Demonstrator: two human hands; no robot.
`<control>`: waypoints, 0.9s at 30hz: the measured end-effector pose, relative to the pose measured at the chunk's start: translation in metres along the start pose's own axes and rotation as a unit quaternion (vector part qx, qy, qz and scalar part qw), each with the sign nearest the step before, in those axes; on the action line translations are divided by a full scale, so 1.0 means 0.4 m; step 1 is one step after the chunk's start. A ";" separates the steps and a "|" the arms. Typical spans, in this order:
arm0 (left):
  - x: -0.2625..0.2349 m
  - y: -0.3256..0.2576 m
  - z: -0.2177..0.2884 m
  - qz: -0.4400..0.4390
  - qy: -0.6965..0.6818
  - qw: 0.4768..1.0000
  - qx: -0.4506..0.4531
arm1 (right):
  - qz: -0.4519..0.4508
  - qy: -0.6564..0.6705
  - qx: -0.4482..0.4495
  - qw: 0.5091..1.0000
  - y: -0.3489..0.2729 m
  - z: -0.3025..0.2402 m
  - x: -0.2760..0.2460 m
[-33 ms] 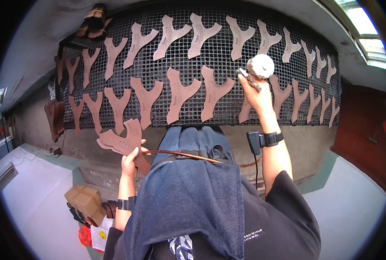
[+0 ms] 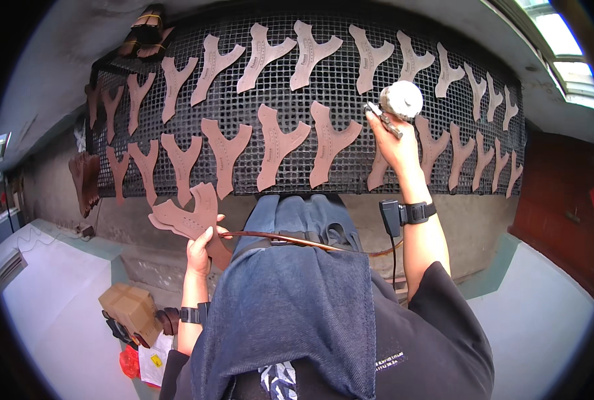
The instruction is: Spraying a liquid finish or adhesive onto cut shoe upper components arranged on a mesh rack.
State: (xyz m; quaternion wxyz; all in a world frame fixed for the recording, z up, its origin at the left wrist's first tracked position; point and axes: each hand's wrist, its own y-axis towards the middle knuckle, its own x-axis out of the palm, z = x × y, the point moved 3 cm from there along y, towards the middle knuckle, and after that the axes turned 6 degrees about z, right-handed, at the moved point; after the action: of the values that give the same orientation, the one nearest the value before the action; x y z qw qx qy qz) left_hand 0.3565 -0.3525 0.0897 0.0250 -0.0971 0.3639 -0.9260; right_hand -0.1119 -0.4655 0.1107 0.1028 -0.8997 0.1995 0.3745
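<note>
My left hand (image 2: 200, 252) grips a small stack of Y-shaped brown leather pieces (image 2: 187, 219) in front of the near left edge of a black mesh rack (image 2: 340, 88). Over the rack, my right hand (image 2: 401, 148) is closed around a spray gun (image 2: 401, 100) with a round white cup and metal fittings. Partly hidden beneath my right hand lies one leather piece (image 2: 377, 172). More of the same pieces, such as the leather piece (image 2: 331, 141) left of the gun, lie spread in two rows across the mesh.
A thin brown hose (image 2: 323, 245) crosses in front of my waist. Tied brown bundles (image 2: 147, 32) sit at the rack's far left corner, and a stack of dark brown pieces (image 2: 83, 183) hangs at its left end. A cardboard box (image 2: 130, 310) stands at lower left.
</note>
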 end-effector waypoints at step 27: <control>-0.084 -0.001 -0.002 -0.064 0.044 0.997 0.010 | -0.230 -0.067 0.057 0.969 -0.385 -0.072 0.037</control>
State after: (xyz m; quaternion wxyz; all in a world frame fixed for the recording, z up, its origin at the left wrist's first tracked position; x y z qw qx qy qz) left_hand 0.3892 -0.3479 0.0839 -0.0492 -0.0794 0.3487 -0.9326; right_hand -0.0172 -0.3410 0.1256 0.2507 -0.8869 0.0011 0.3880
